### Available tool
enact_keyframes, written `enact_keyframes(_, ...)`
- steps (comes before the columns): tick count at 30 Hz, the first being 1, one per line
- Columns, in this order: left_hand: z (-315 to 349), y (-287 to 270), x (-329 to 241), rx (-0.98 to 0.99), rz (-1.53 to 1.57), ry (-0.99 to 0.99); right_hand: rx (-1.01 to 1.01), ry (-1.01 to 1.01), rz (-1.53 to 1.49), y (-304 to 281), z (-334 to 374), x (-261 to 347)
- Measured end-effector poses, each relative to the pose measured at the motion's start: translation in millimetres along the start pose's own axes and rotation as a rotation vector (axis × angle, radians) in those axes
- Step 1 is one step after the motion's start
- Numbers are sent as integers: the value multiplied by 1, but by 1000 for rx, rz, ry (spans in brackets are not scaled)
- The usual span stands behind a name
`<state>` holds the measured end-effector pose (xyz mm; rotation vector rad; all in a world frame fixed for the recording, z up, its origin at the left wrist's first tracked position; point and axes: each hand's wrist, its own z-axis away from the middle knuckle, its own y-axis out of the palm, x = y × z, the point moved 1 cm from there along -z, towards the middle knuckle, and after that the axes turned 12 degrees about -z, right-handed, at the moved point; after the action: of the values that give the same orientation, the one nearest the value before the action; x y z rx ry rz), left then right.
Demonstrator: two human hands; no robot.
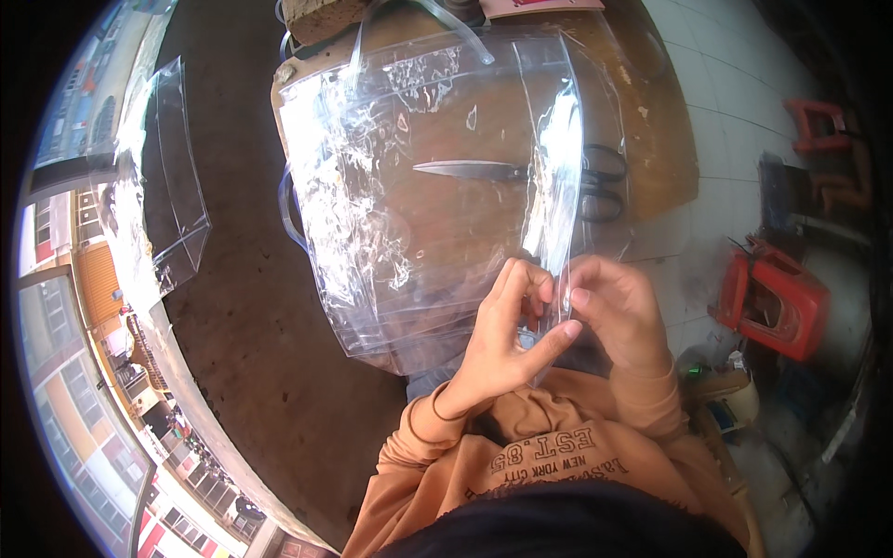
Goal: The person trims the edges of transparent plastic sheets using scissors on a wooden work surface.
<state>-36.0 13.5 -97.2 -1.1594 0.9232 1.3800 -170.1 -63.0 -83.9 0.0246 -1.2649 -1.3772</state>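
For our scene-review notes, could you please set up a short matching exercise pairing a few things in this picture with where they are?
Things:
1. scissors
2. clear plastic sheet
3. red plastic stool
4. strip of clear plastic

Places:
A. on the tiled floor, at the right
B. pinched by the left hand and right hand
C. lying on the wooden table, under plastic
D. spread over the table

Pairs: 1-C, 2-D, 3-A, 4-B

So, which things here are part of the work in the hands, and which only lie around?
In the work:
- clear plastic sheet, pinched at its near edge by the left hand and right hand

Lying about:
- scissors on the wooden table, under the sheet
- red stool
- second clear plastic piece
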Motion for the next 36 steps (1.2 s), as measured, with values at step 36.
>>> enact_keyframes(36, -1, 4, -37, -413, -592, 332, -120, -358, 239, 13, -18, 2)
